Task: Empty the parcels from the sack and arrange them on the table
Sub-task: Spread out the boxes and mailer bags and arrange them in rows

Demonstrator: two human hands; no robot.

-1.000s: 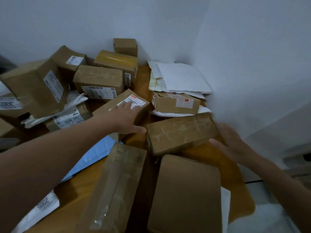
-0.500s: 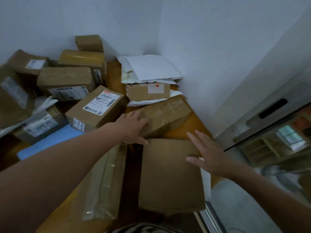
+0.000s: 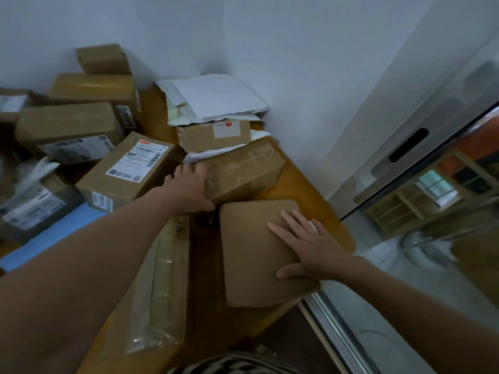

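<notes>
Parcels crowd the table (image 3: pixel 305 184) on my feed, pushed up into the corner of two walls. My right hand (image 3: pixel 310 248) lies flat on the flat brown parcel (image 3: pixel 251 255) at the table's near right edge, fingers straight and spread, gripping nothing. My left hand (image 3: pixel 190 188) is against the left end of the taped box (image 3: pixel 243 171) just beyond it, thumb stretched along the near face. Its fingertips are hidden behind the hand, so I cannot tell whether they curl round the box.

A long parcel in clear wrap (image 3: pixel 162 287) lies left of the flat one, partly under my left forearm. Behind the taped box, a small box with a red sticker (image 3: pixel 213 136) sits wedged between white mailers (image 3: pixel 216 98). The labelled box (image 3: pixel 127 171) has print too blurred to read. Boxes further left run off the frame, and a blue mailer (image 3: pixel 54 236) shows only in part beneath them. Striped fabric (image 3: pixel 232 363) at the bottom edge is cut off; I cannot tell what it is.
</notes>
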